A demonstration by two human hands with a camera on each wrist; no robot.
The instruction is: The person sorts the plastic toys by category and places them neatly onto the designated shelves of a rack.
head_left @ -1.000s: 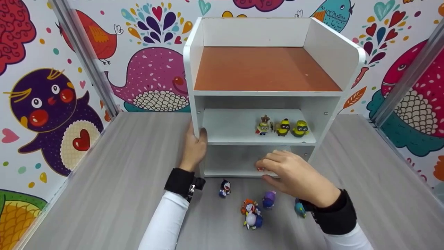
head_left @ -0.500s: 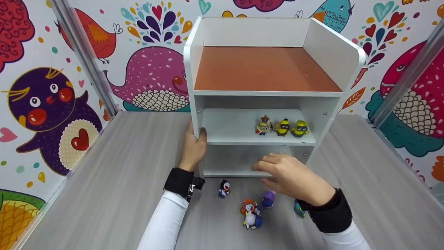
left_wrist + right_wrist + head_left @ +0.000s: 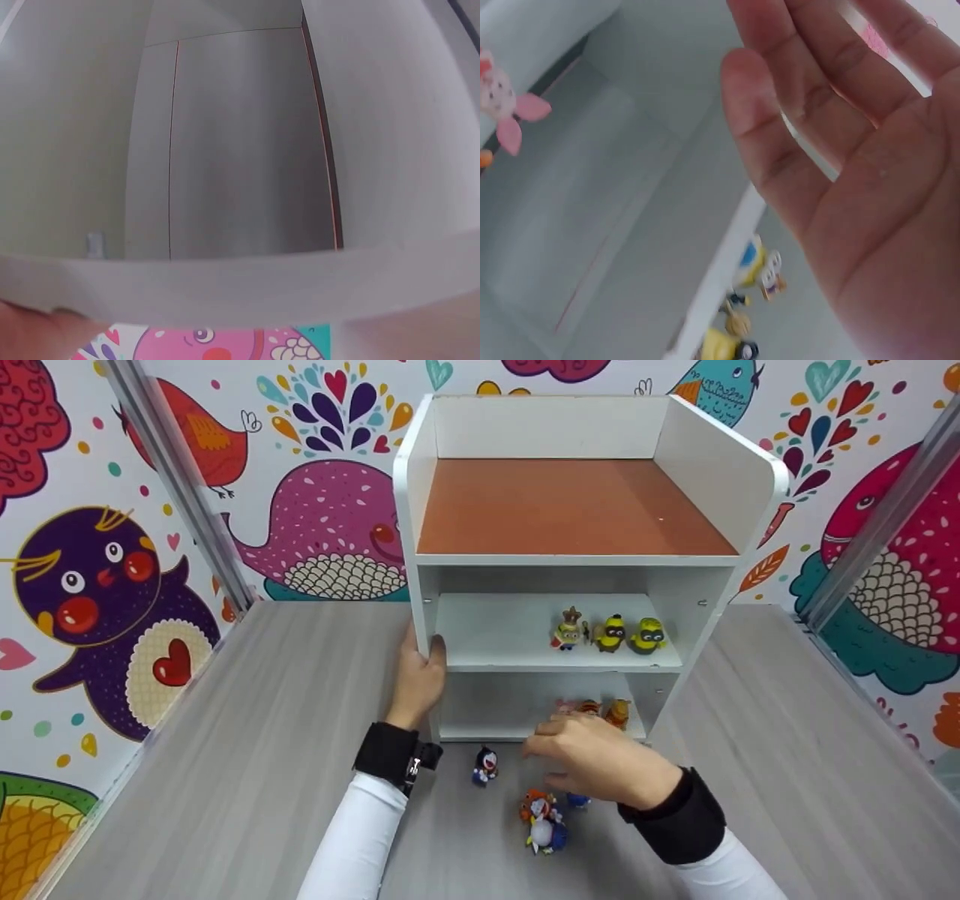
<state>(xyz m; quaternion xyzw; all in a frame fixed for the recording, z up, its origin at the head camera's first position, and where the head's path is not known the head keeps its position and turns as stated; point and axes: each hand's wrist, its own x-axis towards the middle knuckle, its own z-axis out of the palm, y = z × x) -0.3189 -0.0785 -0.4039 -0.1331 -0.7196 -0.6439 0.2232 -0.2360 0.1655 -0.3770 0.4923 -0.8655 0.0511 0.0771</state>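
My left hand [image 3: 417, 679] grips the left side panel [image 3: 417, 547] of a white shelf unit, thumb on its front edge. My right hand [image 3: 600, 757] is in front of the bottom shelf [image 3: 487, 733], fingers loosely bent and holding nothing; the right wrist view shows its bare palm. Just beyond its knuckles stand a pink figurine [image 3: 510, 105], an orange striped figurine [image 3: 589, 707] and an orange-yellow figurine [image 3: 618, 712], lower parts partly hidden by the hand. Under the hand, a blue figurine [image 3: 577, 800] shows only in part.
Three yellow minion figurines [image 3: 611, 634] stand on the right of the middle shelf [image 3: 495, 630]. A black-and-white figurine [image 3: 485, 766] and a cluster of colourful figurines [image 3: 546, 832] are on the grey floor [image 3: 315, 690]. Patterned walls [image 3: 322, 525] surround the unit.
My right hand has drawn left and down from the bottom shelf, uncovering the figurines there. It now covers the teal figurine and most of the purple-blue one. My left hand keeps its grip.
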